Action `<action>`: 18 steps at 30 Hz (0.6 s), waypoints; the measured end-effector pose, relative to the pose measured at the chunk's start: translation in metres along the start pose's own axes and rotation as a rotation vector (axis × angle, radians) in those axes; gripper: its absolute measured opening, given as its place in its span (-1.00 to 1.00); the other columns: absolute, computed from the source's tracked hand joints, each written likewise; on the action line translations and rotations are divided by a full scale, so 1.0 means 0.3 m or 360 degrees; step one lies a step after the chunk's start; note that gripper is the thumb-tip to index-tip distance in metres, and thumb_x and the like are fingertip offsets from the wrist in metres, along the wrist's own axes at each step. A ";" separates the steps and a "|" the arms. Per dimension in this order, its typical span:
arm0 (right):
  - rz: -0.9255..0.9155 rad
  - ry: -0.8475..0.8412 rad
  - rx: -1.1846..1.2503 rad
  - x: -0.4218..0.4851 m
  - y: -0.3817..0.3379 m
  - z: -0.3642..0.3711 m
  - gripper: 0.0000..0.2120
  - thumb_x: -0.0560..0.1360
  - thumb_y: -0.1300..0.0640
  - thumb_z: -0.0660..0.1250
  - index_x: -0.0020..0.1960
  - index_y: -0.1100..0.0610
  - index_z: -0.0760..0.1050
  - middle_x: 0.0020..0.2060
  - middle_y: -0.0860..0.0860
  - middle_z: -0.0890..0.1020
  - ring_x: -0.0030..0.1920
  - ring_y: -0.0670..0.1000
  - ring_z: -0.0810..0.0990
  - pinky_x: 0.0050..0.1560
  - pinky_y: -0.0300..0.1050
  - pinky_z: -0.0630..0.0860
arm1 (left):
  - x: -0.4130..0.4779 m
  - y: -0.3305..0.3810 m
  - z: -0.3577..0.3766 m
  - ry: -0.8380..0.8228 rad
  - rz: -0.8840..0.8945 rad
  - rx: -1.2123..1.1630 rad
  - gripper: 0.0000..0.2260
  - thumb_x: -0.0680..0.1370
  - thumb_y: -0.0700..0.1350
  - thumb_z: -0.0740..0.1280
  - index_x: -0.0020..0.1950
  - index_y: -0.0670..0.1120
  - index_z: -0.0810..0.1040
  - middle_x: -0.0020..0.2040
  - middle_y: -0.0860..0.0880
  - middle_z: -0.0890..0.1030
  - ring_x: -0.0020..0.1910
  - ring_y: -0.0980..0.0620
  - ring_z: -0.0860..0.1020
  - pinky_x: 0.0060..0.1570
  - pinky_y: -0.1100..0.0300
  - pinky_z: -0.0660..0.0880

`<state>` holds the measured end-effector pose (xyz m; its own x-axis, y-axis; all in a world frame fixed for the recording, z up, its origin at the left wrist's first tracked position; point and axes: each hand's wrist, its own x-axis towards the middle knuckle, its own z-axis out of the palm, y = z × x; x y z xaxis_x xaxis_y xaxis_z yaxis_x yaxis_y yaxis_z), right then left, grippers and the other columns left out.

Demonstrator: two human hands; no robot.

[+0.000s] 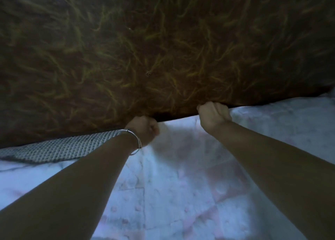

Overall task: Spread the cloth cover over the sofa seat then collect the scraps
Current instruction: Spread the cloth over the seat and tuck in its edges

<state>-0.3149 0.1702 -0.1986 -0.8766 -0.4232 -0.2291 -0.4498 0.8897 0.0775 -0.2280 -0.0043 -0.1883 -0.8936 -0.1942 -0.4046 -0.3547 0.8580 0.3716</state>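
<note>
Along the back edge of the sofa seat, both my fists clutch the cloth cover [174, 189].

My forearms stretch forward, nearly straight, and draw together towards the crease under the brown backrest [163, 47]. My left hand [145, 129], with a thin bangle [135, 142] on its wrist, is balled tight on the cover's rim, though blur smears it. My right hand [213, 115], farther right, curls its fingers round the same rim. The pale cover lies over the seat beneath my arms; a grey mesh strip [59, 147] shows towards the left edge.
</note>
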 end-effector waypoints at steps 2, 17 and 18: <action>0.0112 0.0058 0.0104 0.014 -0.021 0.005 -0.72 0.58 0.27 0.11 0.18 0.19 0.53 0.15 0.15 0.61 0.18 0.17 0.58 0.07 -0.02 0.50 | 0.008 -0.017 -0.009 0.0154 -0.0006 0.0270 -0.71 0.47 -0.30 0.20 0.03 -0.03 0.63 0.17 -0.08 0.57 0.21 -0.09 0.50 0.23 0.12 0.46; -0.0227 0.0308 0.0021 0.051 -0.027 0.254 -0.77 0.32 0.23 0.18 -0.38 0.27 0.57 -0.58 0.16 0.56 -0.55 0.14 0.56 -0.46 -0.13 0.56 | 0.024 -0.025 0.107 0.0432 0.0190 0.1011 -0.71 0.38 -0.31 0.13 -0.20 -0.22 0.66 -0.12 -0.19 0.61 -0.20 -0.17 0.60 -0.23 0.12 0.55; -0.0264 0.0278 0.0002 0.060 -0.031 0.266 -0.79 0.31 0.27 0.22 -0.44 0.26 0.56 -0.59 0.16 0.55 -0.56 0.13 0.55 -0.44 -0.12 0.57 | 0.042 -0.029 0.130 0.0328 0.0200 0.0877 -0.73 0.44 -0.32 0.16 -0.02 -0.24 0.64 0.02 -0.22 0.59 -0.04 -0.21 0.58 -0.07 0.08 0.55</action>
<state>-0.3128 0.1678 -0.2808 -0.8071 -0.5866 -0.0671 -0.5899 0.8058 0.0515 -0.2253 0.0043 -0.2291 -0.9739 -0.1162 -0.1950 -0.0973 0.9898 -0.1039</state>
